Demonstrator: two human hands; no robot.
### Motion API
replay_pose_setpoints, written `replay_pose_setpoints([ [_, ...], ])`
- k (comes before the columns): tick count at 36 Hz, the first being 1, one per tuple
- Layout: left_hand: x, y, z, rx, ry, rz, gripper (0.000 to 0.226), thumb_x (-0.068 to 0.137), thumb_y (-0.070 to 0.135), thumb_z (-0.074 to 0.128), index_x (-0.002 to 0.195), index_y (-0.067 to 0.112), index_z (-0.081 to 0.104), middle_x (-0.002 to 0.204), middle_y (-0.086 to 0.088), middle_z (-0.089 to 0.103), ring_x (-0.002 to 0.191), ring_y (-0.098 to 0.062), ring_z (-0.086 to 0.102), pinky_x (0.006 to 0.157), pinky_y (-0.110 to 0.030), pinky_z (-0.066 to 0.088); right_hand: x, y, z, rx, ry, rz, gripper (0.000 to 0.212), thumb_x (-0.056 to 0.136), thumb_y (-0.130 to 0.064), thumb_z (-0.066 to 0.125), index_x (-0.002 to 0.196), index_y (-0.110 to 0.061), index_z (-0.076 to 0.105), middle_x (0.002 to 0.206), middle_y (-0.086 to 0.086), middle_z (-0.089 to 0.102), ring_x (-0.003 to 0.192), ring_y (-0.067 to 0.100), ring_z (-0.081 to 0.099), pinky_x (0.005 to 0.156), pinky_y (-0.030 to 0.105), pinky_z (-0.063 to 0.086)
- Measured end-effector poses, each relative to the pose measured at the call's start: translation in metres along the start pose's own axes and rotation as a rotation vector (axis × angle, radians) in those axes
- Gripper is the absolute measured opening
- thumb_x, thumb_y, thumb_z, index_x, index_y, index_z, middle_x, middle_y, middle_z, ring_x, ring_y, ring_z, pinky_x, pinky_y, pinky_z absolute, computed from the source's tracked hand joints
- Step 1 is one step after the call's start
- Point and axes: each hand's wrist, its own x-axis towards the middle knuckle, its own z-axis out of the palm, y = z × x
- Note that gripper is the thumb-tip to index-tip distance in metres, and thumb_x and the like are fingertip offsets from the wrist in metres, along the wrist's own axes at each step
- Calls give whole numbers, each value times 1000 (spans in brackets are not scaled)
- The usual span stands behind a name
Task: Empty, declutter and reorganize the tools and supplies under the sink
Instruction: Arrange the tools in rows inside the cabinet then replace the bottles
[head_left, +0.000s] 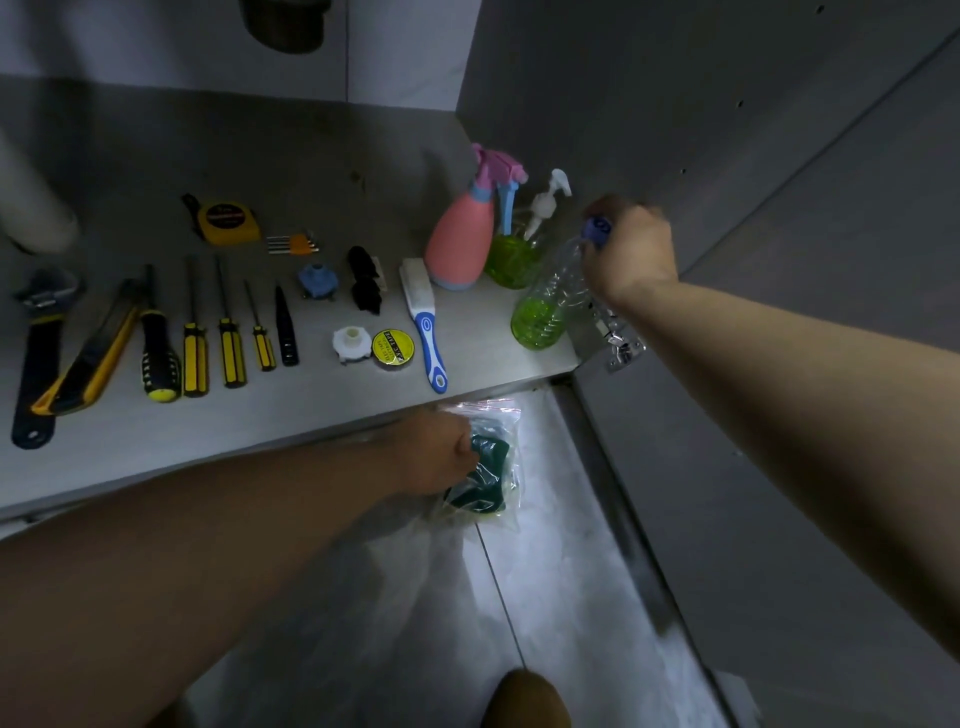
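Clear plastic bottle with green liquid (545, 306) sits at the grey cabinet shelf's (311, 156) right front corner, neck leaning up-right. Right hand (628, 249) fingers clamped on its blue cap. Left hand (436, 457) fingers grip clear zip bag of green pads (488, 467) on floor below.

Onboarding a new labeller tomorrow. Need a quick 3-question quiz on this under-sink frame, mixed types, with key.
1. True or false: the right hand grips the clear bottle at its blue cap.
2. What does the left hand grip? A) the zip bag of green pads B) the tape measure C) the wrench
3. Fill in: the liquid in the clear bottle is ___.
Key: 1 true; 2 A; 3 green.
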Motion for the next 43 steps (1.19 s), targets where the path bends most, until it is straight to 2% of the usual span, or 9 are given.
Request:
replay_pose_setpoints([
  [4, 1, -9, 11, 29, -296, -171, 42, 103, 45, 45, 97, 11, 69, 107, -13, 72, 97, -26, 69, 82, -29, 50, -11, 4, 2, 59, 1, 13, 35, 92, -16, 56, 127, -18, 57, 132, 16, 46, 104, 39, 60, 93, 33, 46],
  [7, -1, -13, 18, 23, -432, -272, 54, 103, 52, 43, 125, 8, 64, 128, -14, 65, 116, -29, 63, 85, -28, 43, -28, 7, 9, 69, 66, 40, 52, 89, -23, 63, 135, -13, 40, 135, 15, 37, 96, 45, 61, 86, 43, 50],
  [12, -5, -26, 27, -63, -407, -335, 55, 101, 52, 47, 130, 8, 61, 133, -14, 63, 118, -28, 62, 97, -35, 48, -79, 21, 38, 156, 156, 103, 21, 85, -26, 56, 96, -19, 40, 94, 5, 53, 80, 41, 57, 67, 37, 39],
  [16, -4, -35, 34, -264, -250, -396, 63, 95, 52, 55, 135, 3, 57, 133, -14, 62, 115, -26, 62, 88, -33, 48, -128, 46, 85, 162, -162, 230, 19, 87, -35, 55, 81, -20, 44, 76, 1, 58, 71, 30, 56, 57, 30, 37],
  [19, 2, -33, 41, -343, -231, -421, 61, 97, 50, 56, 137, 4, 56, 137, -13, 59, 117, -26, 60, 84, -29, 43, -151, 61, 118, 284, -468, 456, 47, 88, -49, 67, 117, -15, 52, 121, 12, 60, 101, 27, 58, 75, 29, 45],
  [22, 9, -29, 51, -417, -219, -396, 39, 99, 44, 57, 115, 9, 65, 122, -12, 65, 97, -19, 62, 69, -25, 41, -168, 68, 136, 508, -682, 688, 82, 87, -51, 71, 147, -10, 32, 145, 16, 44, 121, 33, 51, 85, 35, 45],
  [33, 5, -1, 58, -759, -136, -421, 15, 96, 17, 64, 109, 25, 61, 105, 3, 69, 90, -8, 66, 69, -20, 52, -193, 67, 129, 865, -1029, 754, 40, 90, -31, 69, 127, -25, 54, 118, 4, 67, 107, 25, 65, 80, 41, 60],
  [37, -14, 21, 29, -1018, -193, -389, 11, 98, 21, 63, 87, 19, 63, 64, 4, 69, 53, -5, 64, 46, -14, 44, -177, 84, 74, 811, -1183, 741, 38, 90, -25, 67, 126, -17, 59, 127, 14, 65, 117, 37, 62, 98, 56, 53],
  [43, -47, 88, -60, -971, -189, -234, 21, 106, 19, 44, 94, 23, 61, 85, -2, 63, 73, -10, 61, 66, -23, 43, -151, 71, -49, 880, -1202, 678, 44, 76, -16, 55, 118, -10, 64, 126, 20, 66, 111, 34, 59, 108, 56, 43],
])
